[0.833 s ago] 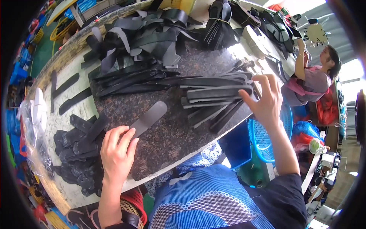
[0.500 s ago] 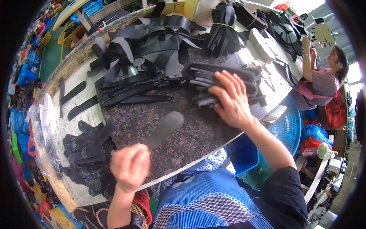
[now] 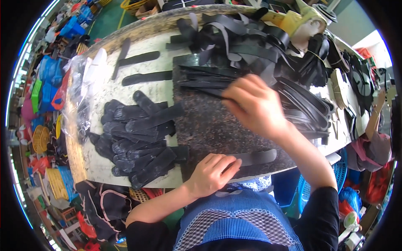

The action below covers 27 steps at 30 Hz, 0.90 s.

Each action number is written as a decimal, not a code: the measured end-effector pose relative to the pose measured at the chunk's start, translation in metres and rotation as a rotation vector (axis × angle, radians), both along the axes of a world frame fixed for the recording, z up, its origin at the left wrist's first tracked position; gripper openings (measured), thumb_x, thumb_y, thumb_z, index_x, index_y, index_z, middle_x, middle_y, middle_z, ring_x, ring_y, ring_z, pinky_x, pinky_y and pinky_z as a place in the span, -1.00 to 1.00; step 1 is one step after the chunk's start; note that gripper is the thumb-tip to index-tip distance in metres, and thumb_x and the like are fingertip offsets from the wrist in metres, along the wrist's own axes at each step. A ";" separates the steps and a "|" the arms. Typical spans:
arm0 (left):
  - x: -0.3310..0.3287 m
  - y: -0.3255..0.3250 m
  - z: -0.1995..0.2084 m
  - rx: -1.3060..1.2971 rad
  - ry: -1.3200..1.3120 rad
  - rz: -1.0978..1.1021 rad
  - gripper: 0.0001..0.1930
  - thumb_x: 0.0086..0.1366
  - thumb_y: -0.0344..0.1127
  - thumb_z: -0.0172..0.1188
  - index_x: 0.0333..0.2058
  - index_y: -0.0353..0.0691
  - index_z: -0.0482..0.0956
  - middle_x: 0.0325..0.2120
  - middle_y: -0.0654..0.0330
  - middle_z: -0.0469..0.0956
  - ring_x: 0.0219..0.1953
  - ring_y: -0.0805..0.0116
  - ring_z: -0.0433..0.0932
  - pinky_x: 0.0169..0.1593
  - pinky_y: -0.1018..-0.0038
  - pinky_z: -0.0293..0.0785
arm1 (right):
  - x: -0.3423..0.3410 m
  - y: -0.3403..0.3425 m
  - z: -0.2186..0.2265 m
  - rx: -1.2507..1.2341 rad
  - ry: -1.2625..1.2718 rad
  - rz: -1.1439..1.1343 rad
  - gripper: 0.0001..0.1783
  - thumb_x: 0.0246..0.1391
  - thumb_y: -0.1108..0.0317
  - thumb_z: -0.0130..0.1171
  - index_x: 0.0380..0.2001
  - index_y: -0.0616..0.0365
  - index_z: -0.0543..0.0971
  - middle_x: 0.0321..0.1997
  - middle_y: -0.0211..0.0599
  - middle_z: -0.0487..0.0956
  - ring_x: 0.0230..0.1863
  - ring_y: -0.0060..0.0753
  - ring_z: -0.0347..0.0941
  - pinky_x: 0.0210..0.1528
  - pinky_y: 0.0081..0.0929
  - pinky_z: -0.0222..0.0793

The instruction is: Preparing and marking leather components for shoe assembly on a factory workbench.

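My left hand (image 3: 211,173) is closed at the table's near edge, pinching the left end of a dark grey round-ended strip (image 3: 257,158) that lies nearly flat on the speckled brown slab (image 3: 209,129). Farther off, my right hand (image 3: 255,106) is slightly blurred, its fingers closed at the right end of a narrow black strip (image 3: 203,90), the nearest in a bundle of long black strips (image 3: 209,75). Its palm hides part of that bundle. Right of this hand lies a stack of dark bent strips (image 3: 303,104).
A heap of black round-ended strips (image 3: 142,134) covers the table left of the slab. Loose black and grey cut pieces (image 3: 238,35) lie at the back. Clear plastic film (image 3: 77,100) lies along the left edge. A co-worker (image 3: 372,148) is at the right, beyond a blue basket (image 3: 341,171).
My right hand has left the right-hand stack and moved left to the bundle of black strips. My left hand has come right and lowered its strip to the slab's near edge. The view has shifted left.
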<state>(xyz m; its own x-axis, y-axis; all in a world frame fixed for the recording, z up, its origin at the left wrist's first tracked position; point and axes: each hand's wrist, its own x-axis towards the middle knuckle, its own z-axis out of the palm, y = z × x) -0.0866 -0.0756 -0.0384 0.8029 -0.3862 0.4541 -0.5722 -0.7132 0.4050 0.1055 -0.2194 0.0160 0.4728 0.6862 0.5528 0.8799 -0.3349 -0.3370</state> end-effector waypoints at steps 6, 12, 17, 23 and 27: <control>-0.044 0.033 0.007 -0.115 -0.002 0.137 -0.66 0.07 -0.42 0.51 -0.12 -0.12 0.78 -0.17 0.32 0.65 -0.19 0.35 0.62 -0.10 0.41 0.53 | 0.027 0.064 -0.048 -0.084 0.039 -0.074 -0.81 0.04 0.36 0.44 -0.29 0.12 0.64 -0.30 -0.30 0.59 -0.22 -0.11 0.59 -0.18 -0.22 0.57; -0.041 0.033 -0.004 -0.056 -0.001 0.080 -0.65 0.12 -0.36 0.50 -0.07 -0.07 0.79 -0.26 0.36 0.55 -0.22 0.35 0.54 -0.13 0.41 0.48 | 0.031 0.072 -0.043 -0.122 0.139 -0.084 -0.80 0.02 0.31 0.43 -0.45 0.14 0.60 -0.30 -0.23 0.60 -0.16 -0.07 0.64 -0.12 -0.16 0.58; -0.042 0.035 -0.015 -0.019 0.001 0.097 -0.60 0.11 -0.35 0.51 -0.01 -0.04 0.80 -0.41 0.37 0.38 -0.36 0.36 0.41 -0.24 0.41 0.38 | 0.032 0.077 -0.050 -0.159 -0.307 -0.083 -0.89 -0.01 0.38 0.28 -0.44 0.08 0.52 -0.33 -0.31 0.47 -0.22 -0.21 0.52 -0.16 -0.28 0.51; -0.043 0.040 -0.022 -0.059 -0.080 0.135 -0.63 0.15 -0.35 0.42 -0.02 -0.07 0.78 -0.45 0.39 0.36 -0.39 0.40 0.41 -0.29 0.41 0.37 | -0.027 0.011 0.061 0.115 0.433 -0.146 -0.87 0.44 0.36 0.14 -0.18 0.20 0.55 -0.53 -0.23 0.50 -0.54 -0.44 0.43 -0.46 -0.36 0.34; -0.035 0.035 -0.026 -0.099 -0.100 0.121 -0.64 0.09 -0.36 0.43 -0.08 -0.10 0.79 -0.49 0.37 0.34 -0.43 0.40 0.39 -0.32 0.42 0.34 | -0.080 -0.049 0.047 -0.330 1.031 -0.024 -0.81 0.24 0.36 0.37 -0.33 0.29 0.64 -0.47 -0.27 0.59 -0.46 -0.52 0.49 -0.40 -0.42 0.38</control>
